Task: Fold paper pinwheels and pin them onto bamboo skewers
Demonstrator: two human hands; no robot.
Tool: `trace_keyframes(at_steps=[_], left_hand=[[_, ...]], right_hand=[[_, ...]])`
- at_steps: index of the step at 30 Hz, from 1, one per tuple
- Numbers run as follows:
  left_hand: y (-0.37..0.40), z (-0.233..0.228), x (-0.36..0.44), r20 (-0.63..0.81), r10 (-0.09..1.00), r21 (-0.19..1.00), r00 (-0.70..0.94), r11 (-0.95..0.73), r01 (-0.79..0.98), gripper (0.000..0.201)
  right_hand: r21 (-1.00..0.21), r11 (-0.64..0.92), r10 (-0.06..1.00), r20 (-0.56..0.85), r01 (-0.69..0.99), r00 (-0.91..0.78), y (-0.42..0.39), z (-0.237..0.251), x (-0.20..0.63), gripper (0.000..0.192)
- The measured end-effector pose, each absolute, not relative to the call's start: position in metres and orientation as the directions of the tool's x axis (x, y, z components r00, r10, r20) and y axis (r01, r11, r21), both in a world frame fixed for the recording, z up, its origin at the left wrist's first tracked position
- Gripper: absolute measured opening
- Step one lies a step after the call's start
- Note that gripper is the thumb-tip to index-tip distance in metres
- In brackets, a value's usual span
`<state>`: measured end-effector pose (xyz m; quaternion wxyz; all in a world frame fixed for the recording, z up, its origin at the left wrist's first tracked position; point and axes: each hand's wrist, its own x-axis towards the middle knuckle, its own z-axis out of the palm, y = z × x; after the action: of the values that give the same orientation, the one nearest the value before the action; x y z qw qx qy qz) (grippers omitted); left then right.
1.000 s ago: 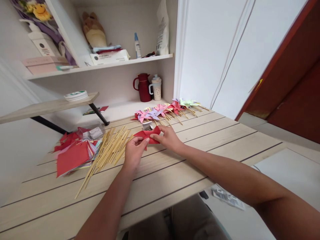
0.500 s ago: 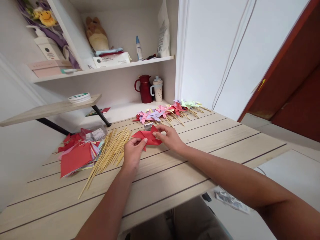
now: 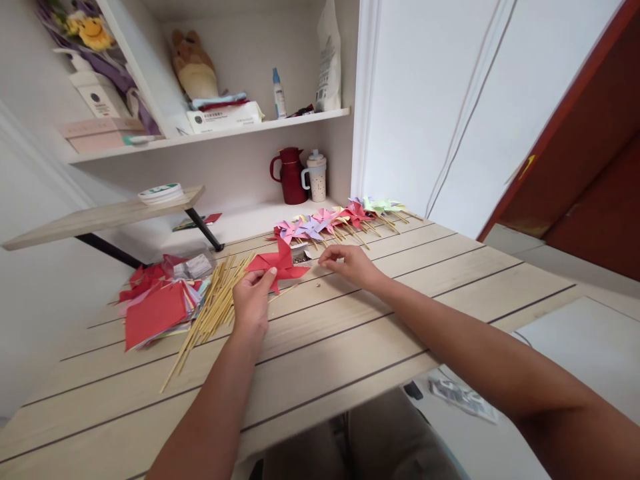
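Note:
A red paper pinwheel (image 3: 283,261) with its points folded in is pinched by my left hand (image 3: 253,297), the thumb pressing near its middle. My right hand (image 3: 353,265) is apart from the pinwheel, to its right, with bent fingers and thumb drawn together; anything between the fingertips is too small to make out. A tiny metal-looking piece (image 3: 318,285) lies on the table just below those fingertips. Behind the pinwheel, a small box (image 3: 301,256) with little dark pieces inside is partly hidden. A thin stick (image 3: 284,293) lies under the pinwheel.
Bamboo sticks (image 3: 220,303) lie in a heap left of my left hand, beside a stack of coloured paper (image 3: 155,315). Finished pinwheels on sticks (image 3: 325,223) line the back of the table. A red jug (image 3: 291,177) and a cup (image 3: 316,177) stand behind them.
My right hand has let go of the red pinwheel and moved right. My left hand has shifted slightly left with the pinwheel, uncovering the small box and the tiny piece on the table.

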<state>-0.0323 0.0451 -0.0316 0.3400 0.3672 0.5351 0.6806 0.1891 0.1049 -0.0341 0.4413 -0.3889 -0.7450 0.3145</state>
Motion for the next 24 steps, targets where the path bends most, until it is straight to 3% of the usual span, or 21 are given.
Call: trace_keyframes(at_steps=[5, 12, 17, 24], left_hand=[[0.05, -0.035, -0.042, 0.132, 0.81, 0.964, -0.571, -0.238, -0.115, 0.031], [0.051, -0.036, -0.042, 0.158, 0.792, 0.959, -0.59, -0.265, -0.099, 0.034], [0.049, -0.035, -0.039, 0.183, 0.805, 0.964, -0.565, -0.259, -0.057, 0.03], [0.047, -0.035, -0.036, 0.19, 0.812, 0.968, -0.551, -0.248, -0.032, 0.028]], right_hand=[[-0.848, 0.4, 0.831, 0.175, 0.348, -0.527, 0.106, -0.045, 0.192, 0.004], [-0.8, 0.424, 0.868, 0.227, 0.424, -0.441, 0.107, -0.052, 0.184, 0.022], [-0.755, 0.421, 0.875, 0.19, 0.503, -0.446, 0.112, -0.055, 0.182, 0.009], [-0.732, 0.411, 0.882, 0.167, 0.543, -0.442, 0.114, -0.054, 0.176, 0.012]])
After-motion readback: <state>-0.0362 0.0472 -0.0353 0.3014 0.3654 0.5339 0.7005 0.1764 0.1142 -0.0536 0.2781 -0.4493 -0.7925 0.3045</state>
